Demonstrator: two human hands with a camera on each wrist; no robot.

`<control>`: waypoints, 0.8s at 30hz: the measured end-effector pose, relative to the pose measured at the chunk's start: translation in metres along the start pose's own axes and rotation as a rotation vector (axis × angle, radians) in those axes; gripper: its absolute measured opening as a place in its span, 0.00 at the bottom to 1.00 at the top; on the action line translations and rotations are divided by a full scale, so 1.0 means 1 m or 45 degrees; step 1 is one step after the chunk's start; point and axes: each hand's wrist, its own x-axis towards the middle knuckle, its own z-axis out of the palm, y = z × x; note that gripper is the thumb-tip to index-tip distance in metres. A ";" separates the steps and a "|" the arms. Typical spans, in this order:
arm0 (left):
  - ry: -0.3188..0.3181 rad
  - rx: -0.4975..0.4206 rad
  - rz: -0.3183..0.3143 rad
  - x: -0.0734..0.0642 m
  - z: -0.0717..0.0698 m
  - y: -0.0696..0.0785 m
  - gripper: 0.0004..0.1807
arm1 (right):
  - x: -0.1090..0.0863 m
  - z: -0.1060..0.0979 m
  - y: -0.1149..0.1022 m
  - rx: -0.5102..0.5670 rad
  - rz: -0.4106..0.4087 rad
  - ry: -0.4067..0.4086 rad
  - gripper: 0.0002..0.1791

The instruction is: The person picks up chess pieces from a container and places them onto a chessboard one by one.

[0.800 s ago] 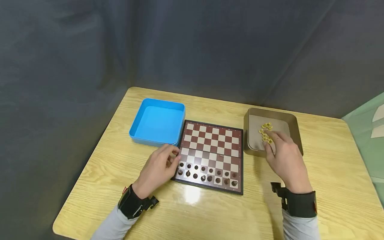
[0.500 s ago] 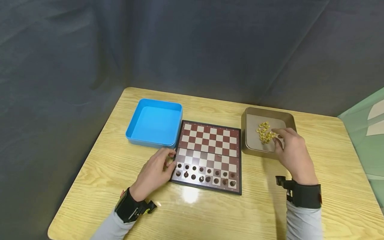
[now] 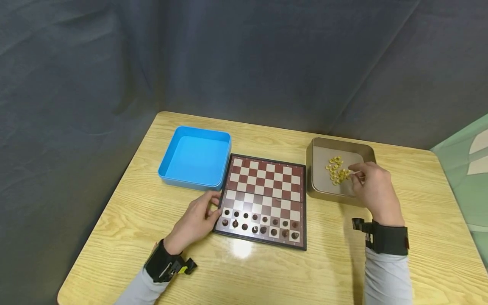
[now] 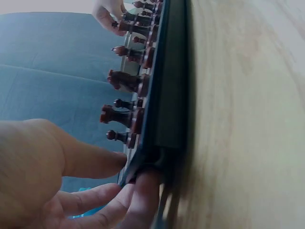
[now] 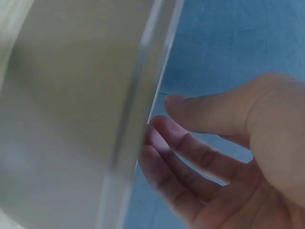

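My left hand (image 3: 198, 219) holds the left edge of a folding chessboard (image 3: 267, 182). In the left wrist view the thumb (image 4: 102, 160) lies at the rim and the fingers curl against the board's side near a corner. Dark brown chess pieces (image 4: 126, 81) stand upright in two rows on the board's near side. My right hand (image 3: 375, 190) reaches over the near right part of a gold-coloured tin (image 3: 324, 195), its fingertips beside a heap of small yellow pieces (image 3: 337, 171). In the right wrist view its thumb and forefinger are apart; the other fingertips are partly hidden by the tin's wall.
A blue square tray (image 3: 196, 161) stands at the board's upper left, close to its corner. All this is on a pale wooden table (image 3: 244, 275). Dark cloth (image 3: 244, 63) hangs behind the table's far edge.
My right hand has moved right, off the yellow pieces, so more of them show. My left hand stays at the board's left edge. The view has shifted slightly.
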 end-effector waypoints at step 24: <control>-0.073 -0.183 -0.128 0.003 0.003 -0.009 0.24 | 0.000 0.033 0.012 -0.018 0.238 -0.054 0.02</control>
